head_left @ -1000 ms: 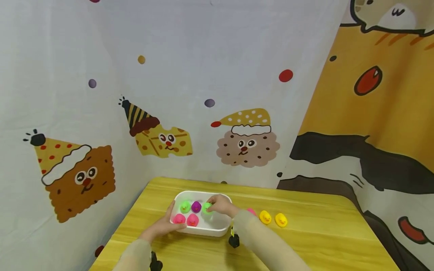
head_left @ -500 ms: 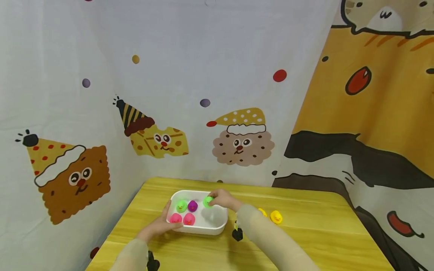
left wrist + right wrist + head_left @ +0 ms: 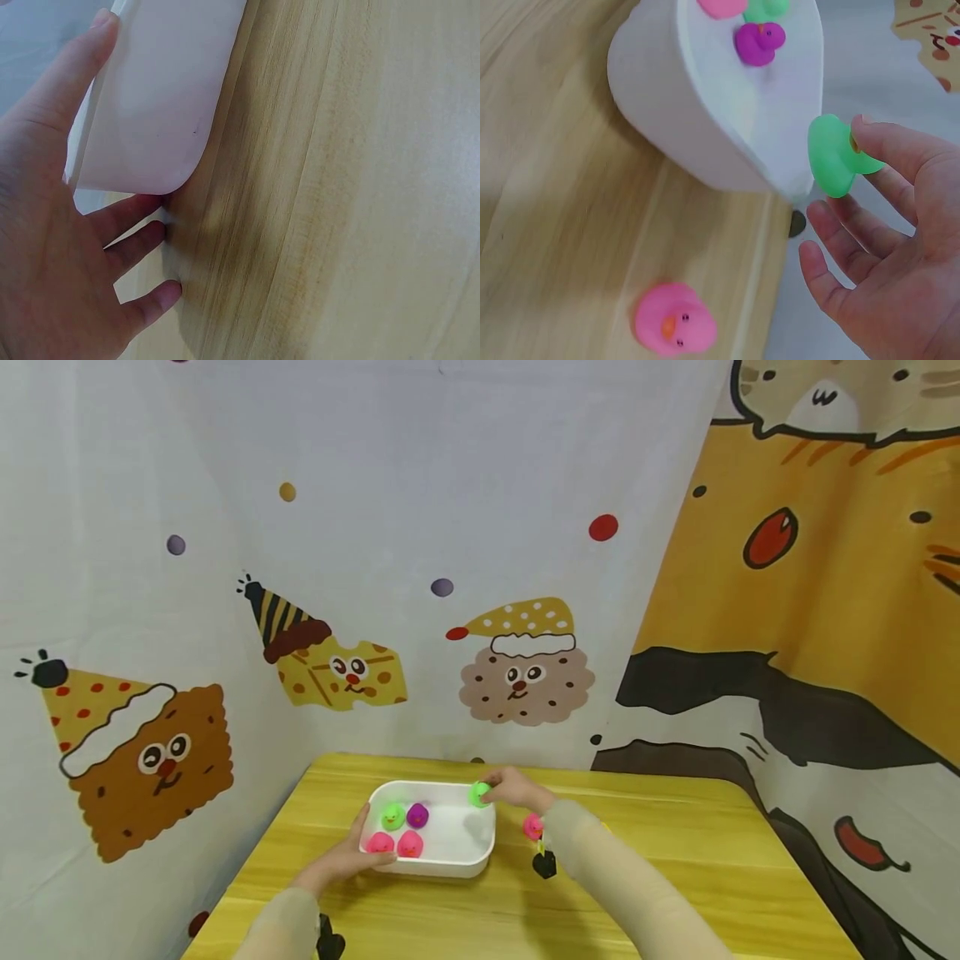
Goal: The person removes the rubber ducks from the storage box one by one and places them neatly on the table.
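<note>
My right hand (image 3: 516, 787) pinches a green rubber duck (image 3: 478, 794) between thumb and fingers, up at the far right corner of a white plastic tub (image 3: 472, 870). In the right wrist view that green duck (image 3: 829, 156) is tipped on its side, close to the tub's rim. My left hand (image 3: 347, 857) holds the tub's near left corner; its thumb (image 3: 75, 67) lies along the rim and the other fingers reach round the end. Inside the tub, at the left, sit another green duck (image 3: 393, 816), a purple duck (image 3: 417, 815) and two pink ducks (image 3: 410, 843).
A pink duck (image 3: 532, 826) stands on the wooden table (image 3: 450, 918), right of the tub. Beyond it, a sliver of yellow (image 3: 605, 828) shows past the right sleeve (image 3: 630, 885). A printed cloth (image 3: 390, 485) hangs behind the table.
My right hand has lifted the green duck from the tub's floor and carried it right, up to the far right corner. My left hand keeps its hold; the head view has turned slightly right.
</note>
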Motion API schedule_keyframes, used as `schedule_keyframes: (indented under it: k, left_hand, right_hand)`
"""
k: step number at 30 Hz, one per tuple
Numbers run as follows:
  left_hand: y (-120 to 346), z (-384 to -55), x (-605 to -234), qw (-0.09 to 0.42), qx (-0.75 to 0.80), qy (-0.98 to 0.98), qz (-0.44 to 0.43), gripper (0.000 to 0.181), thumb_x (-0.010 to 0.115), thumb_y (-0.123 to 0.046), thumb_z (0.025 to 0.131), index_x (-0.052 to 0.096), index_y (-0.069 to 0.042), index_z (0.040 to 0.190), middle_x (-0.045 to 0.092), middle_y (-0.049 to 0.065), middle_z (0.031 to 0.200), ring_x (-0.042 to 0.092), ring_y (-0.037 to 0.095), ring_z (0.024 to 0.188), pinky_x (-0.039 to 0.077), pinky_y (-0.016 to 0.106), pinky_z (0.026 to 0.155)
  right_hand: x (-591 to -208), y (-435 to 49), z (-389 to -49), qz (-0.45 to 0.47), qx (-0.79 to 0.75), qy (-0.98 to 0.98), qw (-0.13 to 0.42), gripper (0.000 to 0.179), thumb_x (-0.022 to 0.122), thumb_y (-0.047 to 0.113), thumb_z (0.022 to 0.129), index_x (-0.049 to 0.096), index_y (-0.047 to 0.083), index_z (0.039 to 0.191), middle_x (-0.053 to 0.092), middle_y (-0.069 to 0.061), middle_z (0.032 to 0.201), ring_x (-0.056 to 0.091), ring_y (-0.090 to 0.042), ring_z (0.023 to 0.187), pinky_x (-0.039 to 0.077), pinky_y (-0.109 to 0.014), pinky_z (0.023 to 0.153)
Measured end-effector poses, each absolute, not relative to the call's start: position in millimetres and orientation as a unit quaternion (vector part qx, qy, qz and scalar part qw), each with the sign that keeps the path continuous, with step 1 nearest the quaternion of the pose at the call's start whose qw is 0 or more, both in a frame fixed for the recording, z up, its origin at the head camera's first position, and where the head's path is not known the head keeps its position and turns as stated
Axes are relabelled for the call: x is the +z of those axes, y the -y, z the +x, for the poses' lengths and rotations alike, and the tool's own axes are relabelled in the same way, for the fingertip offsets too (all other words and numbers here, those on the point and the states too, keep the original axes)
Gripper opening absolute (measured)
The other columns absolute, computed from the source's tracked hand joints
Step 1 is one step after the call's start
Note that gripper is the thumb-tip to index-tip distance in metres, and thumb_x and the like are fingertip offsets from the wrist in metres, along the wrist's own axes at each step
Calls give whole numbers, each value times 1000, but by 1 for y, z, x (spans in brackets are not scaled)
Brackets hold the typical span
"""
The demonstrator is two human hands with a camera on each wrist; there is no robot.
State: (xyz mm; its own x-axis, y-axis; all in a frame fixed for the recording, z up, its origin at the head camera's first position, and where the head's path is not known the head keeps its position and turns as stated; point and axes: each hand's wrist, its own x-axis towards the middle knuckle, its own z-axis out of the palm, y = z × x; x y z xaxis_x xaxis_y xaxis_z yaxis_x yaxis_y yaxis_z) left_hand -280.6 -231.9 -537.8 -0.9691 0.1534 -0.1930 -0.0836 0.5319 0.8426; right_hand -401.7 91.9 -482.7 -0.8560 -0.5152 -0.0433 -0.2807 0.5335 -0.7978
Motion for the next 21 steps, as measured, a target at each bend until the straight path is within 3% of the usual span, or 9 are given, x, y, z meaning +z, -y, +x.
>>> schedule_keyframes:
  k: [13,21]
  left_hand:
    - [234,-285,-537,131,479,-868,10,116,74,-40,83,-12,-5,153,11,40,150,27,57,130,24,72,101]
    - [233,-285,-540,138,489,-861,4,118,75,-41,83,-14,-7,153,6,38,152,20,58,133,19,73,102]
  right_hand:
    - [-476,-131,-403,-208,-423,-875,112,35,74,7,83,66,-6,114,67,-17,111,62,-26,98,52,-43,88]
    - [-476,-154,-403,-180,-421,-883,105,33,73,7,83,66,-6,113,68,-12,107,61,-22,93,53,-41,85]
